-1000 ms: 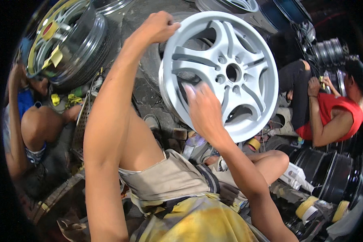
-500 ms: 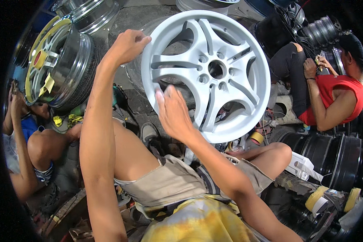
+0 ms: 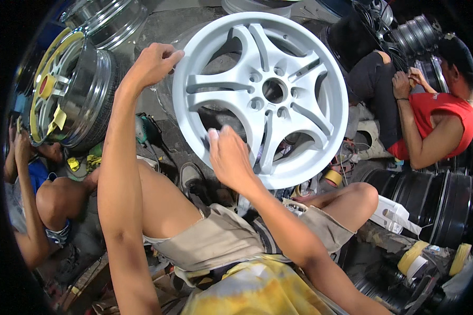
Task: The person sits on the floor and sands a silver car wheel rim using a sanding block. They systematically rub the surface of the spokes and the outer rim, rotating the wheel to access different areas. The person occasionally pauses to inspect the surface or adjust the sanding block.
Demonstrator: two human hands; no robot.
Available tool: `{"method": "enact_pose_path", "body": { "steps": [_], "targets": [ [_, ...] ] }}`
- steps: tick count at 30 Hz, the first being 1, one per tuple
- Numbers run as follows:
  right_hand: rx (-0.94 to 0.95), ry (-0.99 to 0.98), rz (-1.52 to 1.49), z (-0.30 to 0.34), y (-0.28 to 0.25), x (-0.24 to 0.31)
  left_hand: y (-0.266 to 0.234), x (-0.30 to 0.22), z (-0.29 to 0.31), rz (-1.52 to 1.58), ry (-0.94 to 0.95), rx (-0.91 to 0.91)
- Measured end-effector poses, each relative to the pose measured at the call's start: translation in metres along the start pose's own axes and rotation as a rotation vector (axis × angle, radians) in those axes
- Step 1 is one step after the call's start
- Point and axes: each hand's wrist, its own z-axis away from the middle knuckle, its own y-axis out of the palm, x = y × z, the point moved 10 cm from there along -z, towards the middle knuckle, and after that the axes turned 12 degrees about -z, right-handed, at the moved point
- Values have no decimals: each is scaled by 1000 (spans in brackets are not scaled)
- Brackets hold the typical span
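Note:
In front of me is a pale grey-white alloy wheel rim (image 3: 260, 136) with paired spokes, its face toward me. At the rim's upper left edge my left hand (image 3: 155, 65) is closed, fingers curled, the tips against the outer lip. My right hand (image 3: 231, 160) is over the lower left of the wheel, by the lip and a spoke opening. Its fingers are drawn together and their tips are blurred. Whatever they pinch, if anything, I cannot make out.
Left stands a chrome wheel with a tyre (image 3: 89, 94) and yellow masking; a green power tool (image 3: 147, 128) lies nearby. At right sits a co-worker in a red top (image 3: 439, 126), with black rims (image 3: 425, 205) below. Another person's knee (image 3: 60, 199) is at left. Tape rolls (image 3: 333, 178) lie about.
My right hand has shifted slightly downward relative to the wheel's lip. My left hand stays at the upper left edge. The whole view has shifted a little, and the wheel appears further left.

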Motion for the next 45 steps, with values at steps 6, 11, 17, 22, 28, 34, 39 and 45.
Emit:
{"method": "enact_pose_path", "body": {
  "steps": [6, 11, 17, 22, 28, 34, 39, 45],
  "targets": [
    [-76, -85, -134, -14, 12, 1, -3, -7, 2, -6, 12, -49],
    [-44, -217, -98, 19, -1, 19, 4, 0, -3, 37, 5, 6],
    [14, -135, -208, -3, 13, 7, 4, -3, -4, -14, 12, -3],
    [11, -69, -96, 15, 3, 7, 0, -3, -3, -26, 48, 1],
    [-83, -115, -51, -18, 16, 29, 6, -16, 0, -55, 60, 22],
    [94, -77, 148, 65, -23, 18, 2, -1, 14, 43, -13, 102],
    [-151, -279, 65, -18, 22, 53, -3, -17, 18, 0, 13, 113],
    [-83, -319, 238, 74, -26, 15, -33, -43, 53, -37, 71, -84]
  ]
}}
